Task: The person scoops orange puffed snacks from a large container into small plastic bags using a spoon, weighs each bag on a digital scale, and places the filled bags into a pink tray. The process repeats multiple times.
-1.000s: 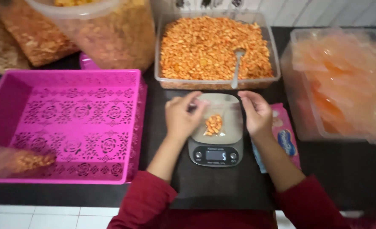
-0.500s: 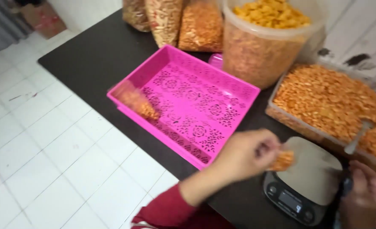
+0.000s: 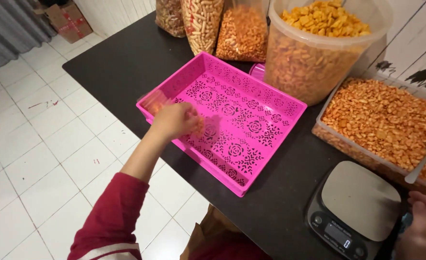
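The left hand [image 3: 174, 120] is closed around a small clear packet of orange snack pieces [image 3: 198, 126], holding it just above the floor of the pink perforated plastic tray [image 3: 251, 139]. A similar packet [image 3: 153, 104] appears to lie at the tray corner just beyond the knuckles. Advisable handling: lower the packet flat beside it, release only on contact, and keep the fingers clear of the tray wall. The right hand [image 3: 422, 231] is cut off at the frame edge beside the grey digital kitchen scale [image 3: 355, 204]; its degree of opening cannot be determined. Motion blur obscures the packet's outline.
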